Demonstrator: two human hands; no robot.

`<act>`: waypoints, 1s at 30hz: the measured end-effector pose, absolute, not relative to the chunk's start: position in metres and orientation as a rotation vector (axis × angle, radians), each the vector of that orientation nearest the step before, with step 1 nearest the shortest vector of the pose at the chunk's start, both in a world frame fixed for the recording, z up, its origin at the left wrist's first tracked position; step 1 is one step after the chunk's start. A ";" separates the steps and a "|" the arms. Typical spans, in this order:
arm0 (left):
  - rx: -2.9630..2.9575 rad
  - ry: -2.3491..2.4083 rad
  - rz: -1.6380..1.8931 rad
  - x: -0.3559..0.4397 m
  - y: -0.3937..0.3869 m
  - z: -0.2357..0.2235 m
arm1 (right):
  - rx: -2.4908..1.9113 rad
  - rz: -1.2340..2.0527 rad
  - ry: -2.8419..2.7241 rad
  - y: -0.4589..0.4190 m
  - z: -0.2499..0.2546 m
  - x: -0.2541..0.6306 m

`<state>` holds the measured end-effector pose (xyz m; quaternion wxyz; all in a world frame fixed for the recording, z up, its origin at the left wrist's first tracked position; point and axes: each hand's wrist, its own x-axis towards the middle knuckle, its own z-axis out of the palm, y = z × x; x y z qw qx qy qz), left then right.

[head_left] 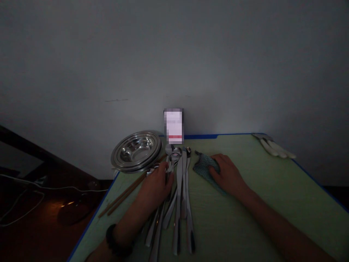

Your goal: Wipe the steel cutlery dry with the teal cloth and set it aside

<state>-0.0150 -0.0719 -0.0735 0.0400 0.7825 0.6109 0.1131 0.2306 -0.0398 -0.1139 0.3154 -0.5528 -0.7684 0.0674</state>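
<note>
My left hand [154, 185] reaches into a loose pile of metal cutlery, its fingers and thumb closed around a piece whose kind is hidden by the hand. Spoons [176, 152] lie at the far end of the pile. A table knife [179, 200] stretches toward me beside several other long handles. To the right, my right hand [225, 169] is closed over a bluish-green patterned cloth [203, 165], pressing it near the tabletop. A pair of wooden chopsticks [122, 199] lies slanted to the left of my left hand.
Stacked shiny metal bowls [136, 151] stand at the table's back left. A phone with a blurred screen [173, 125] leans upright against the wall. White-handled utensils [272, 147] lie at the back right. The green tabletop [237, 225] has a blue edge; white cables [68, 188] hang at left.
</note>
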 end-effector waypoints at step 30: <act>2.296 1.949 -0.072 -0.027 -0.073 -0.062 | -1.429 0.158 -2.039 -0.040 -0.115 0.232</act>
